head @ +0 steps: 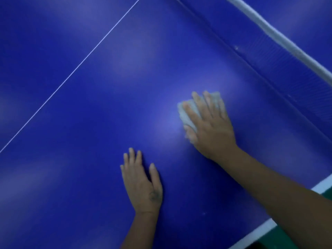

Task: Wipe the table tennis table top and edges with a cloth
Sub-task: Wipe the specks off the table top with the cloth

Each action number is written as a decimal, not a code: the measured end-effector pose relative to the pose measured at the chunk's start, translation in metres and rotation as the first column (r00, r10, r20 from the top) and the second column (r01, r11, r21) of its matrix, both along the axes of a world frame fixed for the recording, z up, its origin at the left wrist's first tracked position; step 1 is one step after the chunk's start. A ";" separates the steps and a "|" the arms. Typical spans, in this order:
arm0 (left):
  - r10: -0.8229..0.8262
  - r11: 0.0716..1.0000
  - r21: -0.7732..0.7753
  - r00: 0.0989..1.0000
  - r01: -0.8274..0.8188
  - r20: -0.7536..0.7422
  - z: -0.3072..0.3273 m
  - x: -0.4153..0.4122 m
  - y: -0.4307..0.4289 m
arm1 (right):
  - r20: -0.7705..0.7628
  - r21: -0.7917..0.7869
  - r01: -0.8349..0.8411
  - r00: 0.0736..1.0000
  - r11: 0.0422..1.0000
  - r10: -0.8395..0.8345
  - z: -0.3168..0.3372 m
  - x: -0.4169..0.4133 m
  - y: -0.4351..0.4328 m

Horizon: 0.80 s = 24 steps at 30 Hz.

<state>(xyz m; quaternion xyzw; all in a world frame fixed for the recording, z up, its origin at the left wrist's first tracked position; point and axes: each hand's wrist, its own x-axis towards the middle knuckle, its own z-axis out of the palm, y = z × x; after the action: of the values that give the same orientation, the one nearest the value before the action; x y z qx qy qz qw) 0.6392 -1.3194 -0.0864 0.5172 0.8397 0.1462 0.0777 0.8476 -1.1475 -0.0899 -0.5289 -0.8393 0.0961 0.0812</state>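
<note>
Your left hand [142, 182] lies flat on the table top [80, 177], fingers straight and holding nothing. It is the thing farthest from the net [280, 38], close to the white edge band [258, 230]. Closer to the net, your right hand [210, 126] presses the cloth [188, 112] onto the blue surface with spread, straight fingers rather than a grip. The pale cloth is bunched under the palm and shows past the fingertips and beside the thumb. The thin centre line [71, 72] runs toward the net, well apart from both hands.

With the cloth bunched this small, each pass is probably narrow, so you could leave unwiped strips between strokes. Because you only press it, a quick push might let it slide out from under your fingers. Your leaning left palm may print the glossy top. Near the net's foot, the cloth could snag the mesh, or you could miss that strip.

No container shows anywhere in view.
</note>
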 end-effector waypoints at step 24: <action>0.138 0.975 0.154 0.976 -0.163 0.167 -0.005 -0.018 -0.020 | -0.165 -0.035 -0.325 0.935 0.945 0.316 0.006 -0.083 -0.080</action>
<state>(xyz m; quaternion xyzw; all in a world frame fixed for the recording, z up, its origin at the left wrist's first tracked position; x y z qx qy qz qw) 0.6214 -1.3398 -0.0918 0.4437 0.8528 0.2610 0.0879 0.7649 -1.2277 -0.0839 -0.3781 -0.9019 0.1752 0.1139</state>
